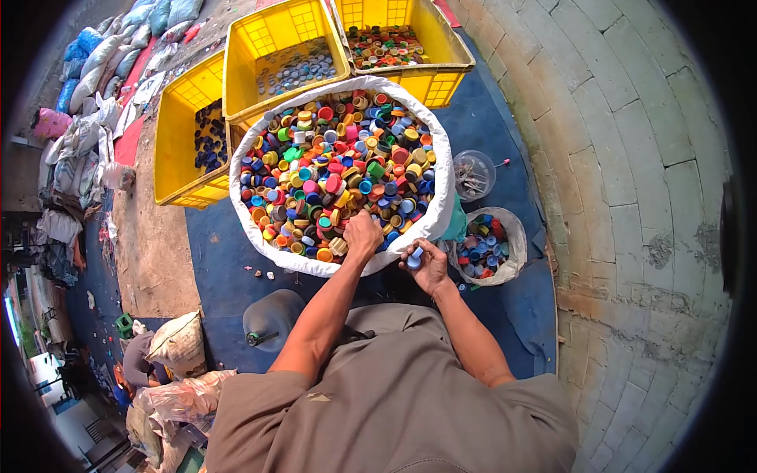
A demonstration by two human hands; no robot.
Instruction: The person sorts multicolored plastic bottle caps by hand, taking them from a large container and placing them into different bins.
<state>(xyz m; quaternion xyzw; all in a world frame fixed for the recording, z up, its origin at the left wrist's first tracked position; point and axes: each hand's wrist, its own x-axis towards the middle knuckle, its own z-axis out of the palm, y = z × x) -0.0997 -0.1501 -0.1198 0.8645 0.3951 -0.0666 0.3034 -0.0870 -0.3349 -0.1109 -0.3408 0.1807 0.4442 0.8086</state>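
Note:
A large round white-rimmed sack (443, 169) full of mixed coloured bottle caps (339, 169) stands in front of me. Over the near part of the heap is my left hand (363, 235), its fingers bent down at the caps; whether it holds one is hidden. At the sack's near right rim, my right hand (426, 268) is closed on a light blue cap (415, 255). Right of that hand stands a smaller white sack (516, 248) holding blue, red and dark caps.
Beyond the big sack are yellow crates (183, 102) (284, 39) (410, 67) with sorted caps. A clear tub (475, 175) stands right, a dark container (272, 319) near my left arm. Filled bags (177, 343) lie left; a stone wall (623, 197) rises right.

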